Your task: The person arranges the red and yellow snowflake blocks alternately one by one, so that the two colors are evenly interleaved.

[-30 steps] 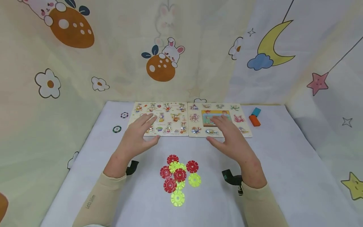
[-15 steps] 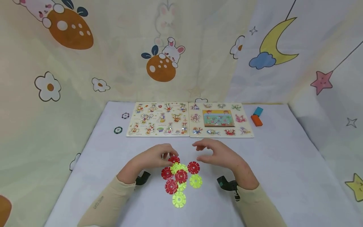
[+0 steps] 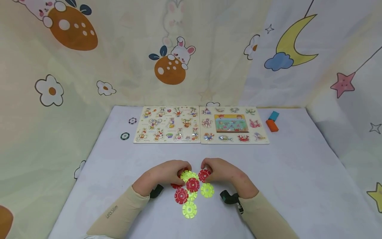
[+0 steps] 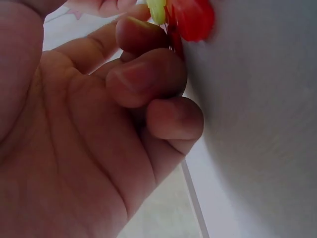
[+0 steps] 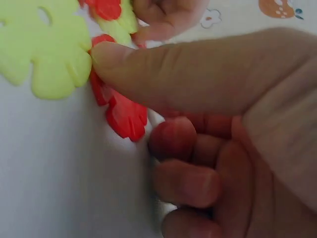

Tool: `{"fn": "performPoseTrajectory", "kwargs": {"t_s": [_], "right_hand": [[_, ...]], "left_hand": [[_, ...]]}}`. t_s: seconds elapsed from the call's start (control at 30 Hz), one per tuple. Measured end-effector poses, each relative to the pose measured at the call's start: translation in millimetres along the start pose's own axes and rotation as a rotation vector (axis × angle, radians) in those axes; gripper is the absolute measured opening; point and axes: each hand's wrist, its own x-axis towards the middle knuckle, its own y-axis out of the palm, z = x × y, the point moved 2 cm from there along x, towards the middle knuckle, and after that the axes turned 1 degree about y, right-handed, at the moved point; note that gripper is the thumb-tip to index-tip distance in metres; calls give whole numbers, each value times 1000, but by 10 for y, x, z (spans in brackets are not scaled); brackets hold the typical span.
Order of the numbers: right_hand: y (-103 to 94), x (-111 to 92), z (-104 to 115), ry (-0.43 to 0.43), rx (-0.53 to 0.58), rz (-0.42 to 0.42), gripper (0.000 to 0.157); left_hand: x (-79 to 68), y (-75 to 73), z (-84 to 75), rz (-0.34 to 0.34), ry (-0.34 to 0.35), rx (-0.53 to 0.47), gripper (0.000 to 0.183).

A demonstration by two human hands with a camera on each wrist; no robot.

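Observation:
Several red and yellow-green notched plastic discs lie in a cluster on the white table, among them a red disc (image 3: 192, 185) on top in the middle. My left hand (image 3: 170, 171) curls its fingers and thumb about a red disc at the cluster's upper left, mostly hidden behind them. On the upper right side, my right hand (image 3: 222, 171) pinches another red disc (image 5: 126, 111) between thumb and forefinger. Just below it lies a yellow-green disc (image 3: 207, 190). One more yellow-green disc (image 3: 189, 209) is nearest the front, under a red disc (image 3: 181, 196) on the left.
Two picture puzzle boards (image 3: 167, 124) (image 3: 234, 137) stand side by side at the back edge. Left of them are two round chips (image 3: 132, 120) (image 3: 125, 136). A blue block (image 3: 274, 116) and an orange block (image 3: 272, 125) lie at the right. Printed cloth walls surround the table.
Both hands have come down from above the boards to the cluster. The left arrived first at its upper left; the right then lowered to the red disc at upper right.

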Motion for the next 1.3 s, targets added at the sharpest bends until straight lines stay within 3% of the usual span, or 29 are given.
{"fn": "performPoseTrajectory", "kwargs": {"t_s": [0.17, 0.33, 0.5, 0.87, 1.13, 1.3], "right_hand": [[7, -21, 49, 65, -30, -43, 32], [19, -28, 45, 86, -32, -38, 34], [21, -33, 19, 86, 5, -30, 36], [33, -32, 15, 89, 17, -44, 36], [16, -45, 34, 99, 18, -47, 37], [24, -39, 23, 87, 24, -52, 36]], "left_hand": [[7, 41, -18, -22, 2, 32, 38], [22, 104, -70, -51, 58, 169, 39], [-13, 23, -109, -86, 55, 234, 43], [-264, -455, 19, -238, -102, 185, 49], [-488, -757, 326, -375, -207, 149, 47], [-598, -868, 581, -394, -307, 127, 45]]}}
